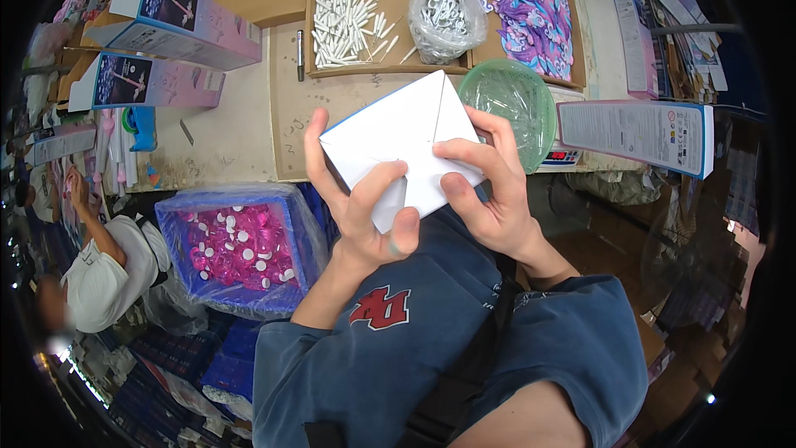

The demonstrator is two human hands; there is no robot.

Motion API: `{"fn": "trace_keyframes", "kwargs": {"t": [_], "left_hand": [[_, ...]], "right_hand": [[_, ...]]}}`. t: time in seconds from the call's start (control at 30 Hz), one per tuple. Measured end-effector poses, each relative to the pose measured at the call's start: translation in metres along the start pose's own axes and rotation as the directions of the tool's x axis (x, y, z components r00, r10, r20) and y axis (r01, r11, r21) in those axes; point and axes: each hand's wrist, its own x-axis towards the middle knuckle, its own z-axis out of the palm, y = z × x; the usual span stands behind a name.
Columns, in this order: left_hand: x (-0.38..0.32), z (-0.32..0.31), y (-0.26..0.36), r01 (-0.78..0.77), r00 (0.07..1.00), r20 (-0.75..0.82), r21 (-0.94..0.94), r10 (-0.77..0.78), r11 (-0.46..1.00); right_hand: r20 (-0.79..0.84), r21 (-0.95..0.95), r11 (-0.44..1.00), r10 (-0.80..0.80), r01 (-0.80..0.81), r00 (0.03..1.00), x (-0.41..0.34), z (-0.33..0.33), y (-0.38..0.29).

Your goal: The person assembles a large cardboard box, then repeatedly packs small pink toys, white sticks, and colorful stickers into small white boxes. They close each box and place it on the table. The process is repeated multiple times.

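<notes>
Between my hands I hold a cardboard box (398,112), its white flaps folded inward and facing the camera, with a thin blue edge at the upper left. My left hand (364,199) grips the box's left side, its index fingertip on a white flap. My right hand (491,177) holds the right side, with fingers on the flaps and the thumb near the lower right edge. The rest of the box is hidden beneath the flaps. Just beyond my right hand sits a green plastic basket (544,93) with clear plastic bags inside.
White screwdriver-like pieces (342,25), a bag of metallic parts (444,15) and purple-blue decorations (538,18) occupy cardboard trays. Printed boxes (186,28) stand left, another (634,130) right. A blue crate (236,305) holds pink parts. A marker (300,56) lies ahead; a co-worker (99,274) is at left.
</notes>
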Motion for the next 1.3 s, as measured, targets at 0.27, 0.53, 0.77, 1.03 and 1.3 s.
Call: {"fn": "trace_keyframes", "kwargs": {"t": [0.27, 0.53, 0.77, 1.03, 1.3], "left_hand": [[0.001, -0.009, -0.006, -0.087, 0.996, 0.013, 0.075, 0.086, 0.993], [0.016, -0.029, -0.010, 0.057, 0.998, 0.028, 0.082, -0.060, 0.995], [0.017, -0.038, -0.018, 0.204, 0.976, -0.070, -0.017, -0.204, 0.979], [0.025, -0.054, -0.019, 0.197, 0.980, 0.006, 0.051, -0.198, 0.979], [0.045, -0.055, -0.031, 0.072, 0.967, 0.252, -0.110, -0.043, 0.991]], "right_hand": [[0.050, -0.107, 0.989, -0.098, 0.103, 0.994, 0.004, 0.001, 0.001], [0.038, -0.079, 0.996, -0.044, 0.047, 0.998, 0.025, 0.025, -0.005], [0.071, 0.039, 0.995, 0.089, -0.092, 0.994, 0.042, 0.039, -0.016], [-0.067, 0.583, 0.758, 0.401, -0.291, 0.913, 0.042, 0.074, -0.017], [-0.096, 0.682, 0.707, 0.340, -0.187, 0.935, 0.009, 0.048, -0.006]]}}
